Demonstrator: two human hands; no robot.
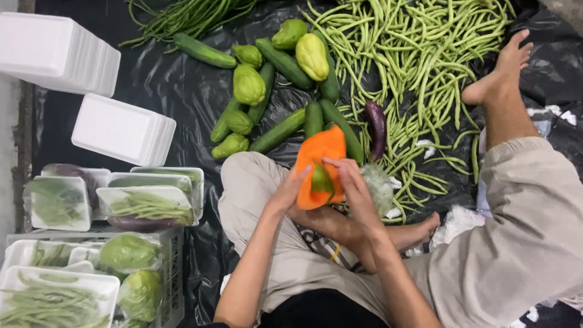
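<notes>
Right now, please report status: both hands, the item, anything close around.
Left hand and right hand both gripping orange wrap around a green vegetable. Cucumbers and purple eggplant just beyond on black sheet.

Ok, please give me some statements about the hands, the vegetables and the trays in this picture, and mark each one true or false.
1. Both hands, the left hand and the right hand, hold an orange piece with a small green vegetable against it. True.
2. The purple eggplant lies inside a white tray. False: it lies loose on the black sheet, beside the long green beans.
3. Two stacks of empty white foam trays stand at the upper left. True.
4. The cucumbers are all wrapped in film. False: they lie bare on the sheet.
5. The filled trays at the left are covered with clear film. True.
</notes>
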